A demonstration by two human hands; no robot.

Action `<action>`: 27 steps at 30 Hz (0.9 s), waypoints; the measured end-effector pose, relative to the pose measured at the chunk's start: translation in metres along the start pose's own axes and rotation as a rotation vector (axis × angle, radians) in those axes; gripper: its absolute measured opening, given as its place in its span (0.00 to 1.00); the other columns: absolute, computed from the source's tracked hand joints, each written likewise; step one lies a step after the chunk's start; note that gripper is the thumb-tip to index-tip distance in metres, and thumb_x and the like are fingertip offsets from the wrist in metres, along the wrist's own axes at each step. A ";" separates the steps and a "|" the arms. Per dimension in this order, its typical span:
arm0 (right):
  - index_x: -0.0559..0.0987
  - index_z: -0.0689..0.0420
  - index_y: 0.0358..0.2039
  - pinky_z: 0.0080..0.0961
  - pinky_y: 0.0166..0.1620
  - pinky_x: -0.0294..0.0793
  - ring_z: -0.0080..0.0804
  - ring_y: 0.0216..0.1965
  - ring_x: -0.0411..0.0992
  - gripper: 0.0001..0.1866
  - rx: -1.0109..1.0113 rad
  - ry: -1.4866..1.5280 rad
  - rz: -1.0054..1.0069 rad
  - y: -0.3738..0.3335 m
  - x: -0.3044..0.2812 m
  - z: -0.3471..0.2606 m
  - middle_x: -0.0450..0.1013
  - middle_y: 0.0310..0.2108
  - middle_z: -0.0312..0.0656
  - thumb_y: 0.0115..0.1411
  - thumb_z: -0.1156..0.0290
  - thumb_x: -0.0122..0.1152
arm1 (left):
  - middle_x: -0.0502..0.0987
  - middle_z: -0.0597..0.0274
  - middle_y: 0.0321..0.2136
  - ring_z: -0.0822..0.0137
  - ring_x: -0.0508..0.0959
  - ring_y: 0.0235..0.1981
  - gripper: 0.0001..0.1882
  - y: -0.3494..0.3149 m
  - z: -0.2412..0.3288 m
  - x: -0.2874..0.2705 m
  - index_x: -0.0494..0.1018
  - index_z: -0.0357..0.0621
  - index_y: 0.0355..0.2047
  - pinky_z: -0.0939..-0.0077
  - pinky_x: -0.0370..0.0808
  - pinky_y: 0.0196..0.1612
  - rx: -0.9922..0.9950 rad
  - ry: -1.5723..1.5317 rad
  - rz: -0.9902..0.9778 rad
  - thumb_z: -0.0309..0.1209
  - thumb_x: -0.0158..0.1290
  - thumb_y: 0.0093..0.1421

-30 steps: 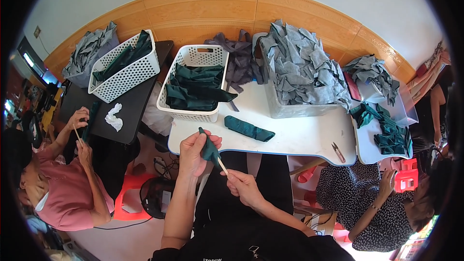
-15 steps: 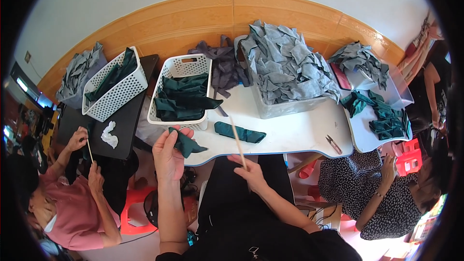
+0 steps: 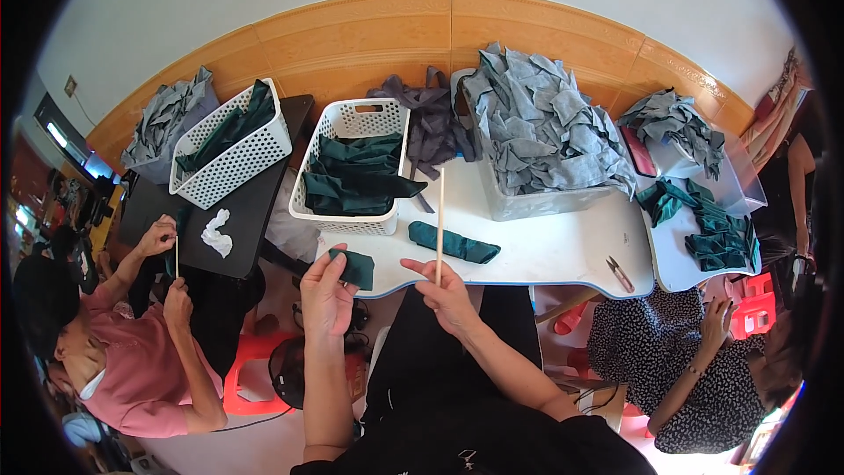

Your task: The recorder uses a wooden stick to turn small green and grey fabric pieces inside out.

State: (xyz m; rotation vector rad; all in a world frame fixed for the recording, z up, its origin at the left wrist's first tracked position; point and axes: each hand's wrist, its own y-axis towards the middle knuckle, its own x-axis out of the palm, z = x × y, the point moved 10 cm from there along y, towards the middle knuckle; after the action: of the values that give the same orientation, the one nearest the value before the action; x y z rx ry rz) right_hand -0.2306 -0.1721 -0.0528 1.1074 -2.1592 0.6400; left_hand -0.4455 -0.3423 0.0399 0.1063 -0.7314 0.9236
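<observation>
My left hand [image 3: 325,295] pinches a small dark green fabric piece [image 3: 358,271] between thumb and fingers, just off the table's front edge. In my right hand [image 3: 448,301] a thin wooden stick [image 3: 441,211] stands nearly upright, its lower end gripped and the index finger reaching left toward the fabric. The stick and the fabric are apart. Beyond my hands, a long, flattened dark green fabric piece [image 3: 454,243] lies on the white table [image 3: 554,251]. Behind my left hand stands a white perforated basket [image 3: 345,223] holding several dark green pieces [image 3: 356,160].
A large bin [image 3: 549,202] heaped with grey fabric pieces stands at the back. Thread snips [image 3: 620,274] lie at the right. A person in pink [image 3: 145,361] works with a stick on the left beside a black table [image 3: 237,255]; another in a patterned dress [image 3: 703,400] sits right.
The stick has swung from a leftward slant to nearly upright. The green fabric in my left hand now shows a flatter, squarer end. The whole view has shifted slightly.
</observation>
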 end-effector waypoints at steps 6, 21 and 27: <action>0.89 0.55 0.81 0.16 0.41 0.67 0.12 0.40 0.72 0.30 0.144 -0.252 -0.055 0.003 0.022 0.036 0.90 0.73 0.33 0.81 0.76 0.81 | 0.99 0.51 0.55 0.60 1.00 0.52 0.15 -0.020 -0.003 -0.008 0.92 0.31 0.70 0.57 1.02 0.56 -0.024 -0.050 -0.047 0.23 0.72 0.89; 0.96 0.60 0.57 0.18 0.34 0.61 0.13 0.30 0.70 0.11 0.122 -0.311 0.202 -0.060 -0.052 0.002 0.83 0.36 0.26 0.79 0.80 0.87 | 1.00 0.54 0.53 0.63 0.99 0.47 0.11 -0.003 -0.044 -0.083 0.96 0.35 0.63 0.64 0.98 0.52 -0.057 0.000 0.121 0.26 0.75 0.86; 0.94 0.58 0.66 0.15 0.40 0.73 0.14 0.39 0.81 0.20 -0.025 -0.296 0.253 -0.052 -0.034 -0.021 0.90 0.46 0.31 0.77 0.83 0.88 | 1.00 0.58 0.56 0.61 1.00 0.53 0.13 0.015 -0.060 -0.111 0.94 0.38 0.65 0.56 0.99 0.60 -0.073 -0.109 0.156 0.30 0.73 0.88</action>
State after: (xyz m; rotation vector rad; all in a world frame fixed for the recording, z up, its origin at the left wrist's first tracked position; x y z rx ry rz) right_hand -0.1650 -0.1678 -0.0554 0.9730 -2.5825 0.5865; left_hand -0.4680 -0.3867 -0.0770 0.0359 -0.8834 1.0442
